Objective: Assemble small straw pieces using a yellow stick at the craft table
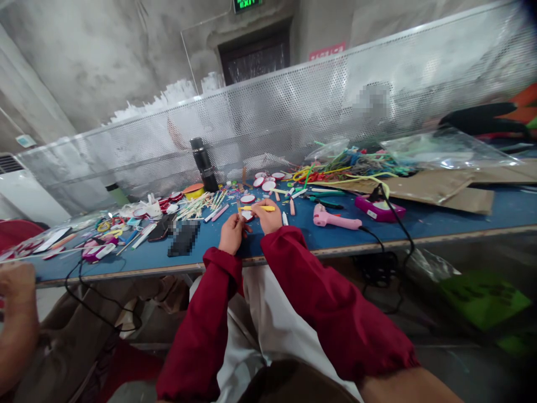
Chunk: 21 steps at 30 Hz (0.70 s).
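Note:
Both my hands rest at the near edge of a blue worktable (pixel 440 215), arms in dark red sleeves. My right hand (pixel 267 217) is closed around a yellow stick (pixel 258 209) that lies level and points left. My left hand (pixel 231 232) is closed too, its fingertips pinching near the stick's left end, beside a small red-and-white round piece (pixel 247 215). What the left fingers grip is too small to make out.
A pink glue gun (pixel 335 219) and a magenta device (pixel 380 208) with black cords lie to the right. Coloured sticks, round red-rimmed discs (pixel 268 184), a black bottle (pixel 204 164), tangled coloured wires (pixel 352 163), cardboard and plastic bags cover the table. Another person's hand (pixel 14 285) is at far left.

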Motion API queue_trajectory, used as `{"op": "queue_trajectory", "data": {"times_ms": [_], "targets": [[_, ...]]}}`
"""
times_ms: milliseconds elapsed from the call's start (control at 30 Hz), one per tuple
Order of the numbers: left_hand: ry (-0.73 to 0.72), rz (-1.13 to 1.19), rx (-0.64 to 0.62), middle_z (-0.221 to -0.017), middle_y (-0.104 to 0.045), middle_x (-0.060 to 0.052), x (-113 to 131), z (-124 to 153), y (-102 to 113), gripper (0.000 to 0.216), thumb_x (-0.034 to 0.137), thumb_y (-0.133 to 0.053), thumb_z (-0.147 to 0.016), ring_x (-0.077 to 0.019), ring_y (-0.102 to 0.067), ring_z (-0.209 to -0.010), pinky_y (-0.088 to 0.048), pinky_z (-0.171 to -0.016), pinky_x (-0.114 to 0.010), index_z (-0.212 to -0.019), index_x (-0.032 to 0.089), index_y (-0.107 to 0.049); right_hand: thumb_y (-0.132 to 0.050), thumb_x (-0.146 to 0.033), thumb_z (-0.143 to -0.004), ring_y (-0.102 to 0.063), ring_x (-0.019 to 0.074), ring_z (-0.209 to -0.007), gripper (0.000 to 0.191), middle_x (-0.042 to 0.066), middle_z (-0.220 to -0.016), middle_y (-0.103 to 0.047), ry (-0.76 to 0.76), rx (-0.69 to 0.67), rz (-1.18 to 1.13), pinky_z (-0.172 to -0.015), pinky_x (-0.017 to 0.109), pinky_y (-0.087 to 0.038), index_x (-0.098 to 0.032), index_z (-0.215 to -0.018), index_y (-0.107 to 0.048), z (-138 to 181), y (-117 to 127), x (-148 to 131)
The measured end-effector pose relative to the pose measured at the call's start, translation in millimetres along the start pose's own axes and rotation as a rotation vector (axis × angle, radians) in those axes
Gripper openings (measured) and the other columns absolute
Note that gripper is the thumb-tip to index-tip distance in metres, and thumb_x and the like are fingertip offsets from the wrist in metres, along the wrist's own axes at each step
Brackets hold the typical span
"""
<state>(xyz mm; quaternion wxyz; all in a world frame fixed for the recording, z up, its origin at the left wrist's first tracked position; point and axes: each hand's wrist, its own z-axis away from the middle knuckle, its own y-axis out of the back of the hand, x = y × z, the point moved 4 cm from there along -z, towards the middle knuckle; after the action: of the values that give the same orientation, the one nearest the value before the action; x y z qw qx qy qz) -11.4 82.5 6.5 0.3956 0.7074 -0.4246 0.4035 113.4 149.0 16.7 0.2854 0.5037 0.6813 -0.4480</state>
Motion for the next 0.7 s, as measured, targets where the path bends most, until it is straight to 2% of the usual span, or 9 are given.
{"op": "queue_trajectory", "data": {"times_ms": [100, 267, 433, 567, 700], "targets": [[0.009, -0.001, 0.004, -0.065, -0.068, 0.0, 1.3, 0.8, -0.2, 0.02, 0.038, -0.051, -0.096, -0.0113, -0.051, -0.046, -0.038, -0.051, -0.024, -0.087, 0.02, -0.054, -0.067, -0.037, -0.067, -0.055, 0.0144, -0.059, 0.019, -0.004, -0.057, -0.061, -0.013, 0.016, 0.001, -0.061, 0.028, -0.045, -0.024, -0.062, -0.054, 0.1, 0.5, -0.1], [0.031, -0.011, 0.015, -0.063, -0.068, 0.001, 3.3, 1.6, -0.1, 0.023, 0.041, -0.052, -0.097, -0.0116, -0.051, -0.046, -0.038, -0.051, -0.024, -0.087, 0.021, -0.054, -0.066, -0.035, -0.066, -0.054, 0.0143, -0.059, 0.017, -0.004, -0.057, -0.061, -0.008, -0.058, -0.007, -0.06, 0.027, -0.045, -0.024, -0.061, -0.055, 1.0, -3.0, -1.5], [0.025, -0.003, 0.022, -0.064, -0.068, 0.0, 1.8, 0.9, 0.6, 0.024, 0.042, -0.052, -0.097, -0.0114, -0.051, -0.046, -0.036, -0.05, -0.024, -0.087, 0.021, -0.054, -0.066, -0.036, -0.067, -0.054, 0.0143, -0.059, 0.018, -0.004, -0.057, -0.061, -0.012, 0.001, 0.024, -0.062, 0.028, -0.045, -0.024, -0.06, -0.054, 1.1, 0.3, -2.3], [0.015, 0.013, 0.022, -0.063, -0.068, 0.0, 0.4, 0.4, 0.5, 0.024, 0.043, -0.053, -0.096, -0.0112, -0.05, -0.045, -0.035, -0.049, -0.023, -0.087, 0.02, -0.054, -0.066, -0.033, -0.065, -0.054, 0.014, -0.058, 0.015, -0.004, -0.056, -0.06, -0.009, -0.069, -0.006, -0.06, 0.028, -0.045, -0.024, -0.06, -0.055, 1.3, -2.3, -3.4], [0.015, 0.017, 0.025, -0.063, -0.068, 0.001, 0.6, 0.1, 0.7, 0.025, 0.044, -0.053, -0.096, -0.0111, -0.05, -0.045, -0.036, -0.05, -0.024, -0.086, 0.02, -0.053, -0.066, -0.033, -0.066, -0.054, 0.0139, -0.058, 0.016, -0.005, -0.055, -0.06, -0.015, -0.001, 0.017, -0.06, 0.027, -0.044, -0.024, -0.059, -0.055, 0.8, 0.4, -2.9]]}}
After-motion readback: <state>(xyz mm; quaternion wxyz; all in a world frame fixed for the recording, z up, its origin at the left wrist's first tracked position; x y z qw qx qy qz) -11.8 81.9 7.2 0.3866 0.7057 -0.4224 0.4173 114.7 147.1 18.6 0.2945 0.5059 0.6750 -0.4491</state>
